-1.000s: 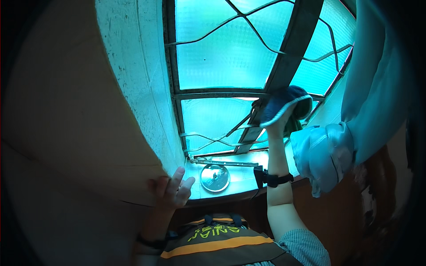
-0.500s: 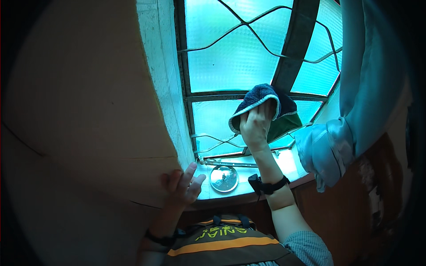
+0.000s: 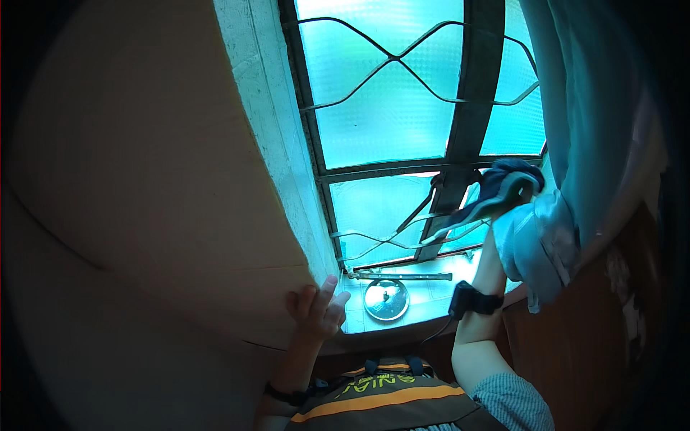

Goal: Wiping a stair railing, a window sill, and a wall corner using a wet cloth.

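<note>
My right hand (image 3: 527, 195) grips a dark blue cloth (image 3: 499, 188) with a pale border, held up at the lower right panes of the window (image 3: 392, 122). Motion smears the cloth, and the tied curtain (image 3: 535, 233) partly covers my hand and wrist. At the wall's corner beside the sill, my left hand (image 3: 318, 312) is open with its fingers apart, resting against the wall's edge (image 3: 307, 267); it holds nothing. Between my two arms, a round shiny metal lid-like disc (image 3: 387, 299) lies on the white sill.
Curved metal bars (image 3: 394, 57) cross the frosted panes. A dark window handle (image 3: 419, 208) sticks out by the lower pane. A metal stay bar (image 3: 402, 276) lies along the sill (image 3: 424, 305). Brown wooden panelling (image 3: 568, 345) stands at the lower right.
My right hand has swept the cloth rightward and down from the middle of the window to beside the curtain. The window handle now shows. My left hand stays by the wall as the view shifts.
</note>
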`<state>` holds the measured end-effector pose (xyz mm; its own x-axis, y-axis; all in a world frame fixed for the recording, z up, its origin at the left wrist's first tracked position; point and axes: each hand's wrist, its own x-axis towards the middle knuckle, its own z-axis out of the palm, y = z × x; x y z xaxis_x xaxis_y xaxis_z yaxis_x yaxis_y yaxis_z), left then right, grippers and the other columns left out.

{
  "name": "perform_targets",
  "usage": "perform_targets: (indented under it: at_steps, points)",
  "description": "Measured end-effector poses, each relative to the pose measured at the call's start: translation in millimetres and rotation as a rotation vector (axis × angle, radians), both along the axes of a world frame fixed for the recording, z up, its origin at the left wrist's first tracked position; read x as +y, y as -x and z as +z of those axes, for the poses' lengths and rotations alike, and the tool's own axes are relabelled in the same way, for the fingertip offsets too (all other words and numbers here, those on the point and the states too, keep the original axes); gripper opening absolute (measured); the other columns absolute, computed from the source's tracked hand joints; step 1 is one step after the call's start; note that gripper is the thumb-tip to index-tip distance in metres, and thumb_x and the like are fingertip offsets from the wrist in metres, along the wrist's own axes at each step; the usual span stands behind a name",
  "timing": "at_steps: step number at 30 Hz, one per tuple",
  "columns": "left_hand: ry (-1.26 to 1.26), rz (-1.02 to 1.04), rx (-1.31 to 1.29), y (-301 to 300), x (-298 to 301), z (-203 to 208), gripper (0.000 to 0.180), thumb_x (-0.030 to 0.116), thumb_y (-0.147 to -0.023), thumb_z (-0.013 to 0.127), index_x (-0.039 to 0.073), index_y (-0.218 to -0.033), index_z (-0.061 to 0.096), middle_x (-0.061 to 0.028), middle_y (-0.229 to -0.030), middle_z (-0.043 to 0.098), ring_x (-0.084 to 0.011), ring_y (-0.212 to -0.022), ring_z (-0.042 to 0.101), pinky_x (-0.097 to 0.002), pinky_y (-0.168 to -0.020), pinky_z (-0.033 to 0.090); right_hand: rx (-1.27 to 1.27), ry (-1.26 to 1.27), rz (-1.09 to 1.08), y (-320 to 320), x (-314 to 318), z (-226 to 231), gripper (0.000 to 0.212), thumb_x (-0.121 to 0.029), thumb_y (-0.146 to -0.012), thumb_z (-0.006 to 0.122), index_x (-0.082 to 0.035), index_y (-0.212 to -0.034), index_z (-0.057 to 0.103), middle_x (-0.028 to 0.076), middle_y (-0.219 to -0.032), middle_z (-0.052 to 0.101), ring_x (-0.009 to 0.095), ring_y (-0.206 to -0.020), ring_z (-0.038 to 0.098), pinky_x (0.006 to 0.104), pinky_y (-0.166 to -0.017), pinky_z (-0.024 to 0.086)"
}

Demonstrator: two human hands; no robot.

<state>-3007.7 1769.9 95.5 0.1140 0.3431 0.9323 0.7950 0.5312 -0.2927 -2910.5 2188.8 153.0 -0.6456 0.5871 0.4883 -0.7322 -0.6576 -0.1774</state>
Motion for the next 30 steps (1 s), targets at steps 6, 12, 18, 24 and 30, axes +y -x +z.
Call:
perform_targets:
  at_steps: [6,12,18,24,30]
  points:
    - [0.031,0.077,0.021,3,-17,-3,0.023,0.012,-0.084,0.045,0.023,-0.073,0.062,-0.0071,-0.120,0.053,-0.0301,-0.130,0.027,-0.0493,-0.108,0.012,0.293,-0.005,0.099,3,-89,14,0.011,-0.011,-0.085,0.054,-0.004,-0.090,0.060,0.012,-0.087,0.061,0.022,-0.082,0.059,0.0353,-0.082,0.048]
    - [0.000,0.006,-0.026,1,3,1,0.017,0.013,-0.082,0.047,0.021,-0.089,0.061,-0.0092,-0.126,0.048,-0.0315,-0.130,0.026,-0.0511,-0.108,0.011,0.237,0.007,0.065,17,-162,8,0.027,-0.018,-0.085,0.059,-0.008,-0.110,0.055,0.011,-0.110,0.056,0.021,-0.098,0.056,0.0382,-0.089,0.045]
    - [-0.238,0.028,0.087,32,1,-50,0.036,0.024,-0.088,0.046,0.007,-0.120,0.046,-0.0158,-0.132,0.041,-0.0309,-0.128,0.031,-0.0502,-0.107,0.016,0.023,-1.186,-0.462,70,-252,-34,0.029,-0.012,-0.081,0.058,-0.003,-0.108,0.055,0.012,-0.099,0.059,0.030,-0.095,0.058,0.0429,-0.085,0.043]
    - [-0.188,0.047,0.040,24,-2,-57,0.053,0.037,-0.091,0.037,0.004,-0.132,0.031,-0.0180,-0.138,0.032,-0.0329,-0.127,0.031,-0.0492,-0.107,0.019,0.271,-1.427,-0.779,112,-296,16,0.069,-0.030,-0.084,0.033,0.011,-0.136,0.014,0.031,-0.143,-0.001,0.044,-0.134,-0.005,0.0499,-0.107,-0.006]
    - [-0.138,-0.079,-0.071,0,-6,-15,0.065,0.044,-0.089,0.030,0.006,-0.140,0.020,-0.0208,-0.141,0.026,-0.0366,-0.131,0.025,-0.0499,-0.107,0.015,0.157,-1.392,-0.742,124,-301,148,0.070,-0.043,-0.091,0.027,0.006,-0.138,0.009,0.032,-0.142,0.004,0.044,-0.133,0.000,0.0486,-0.108,-0.001]
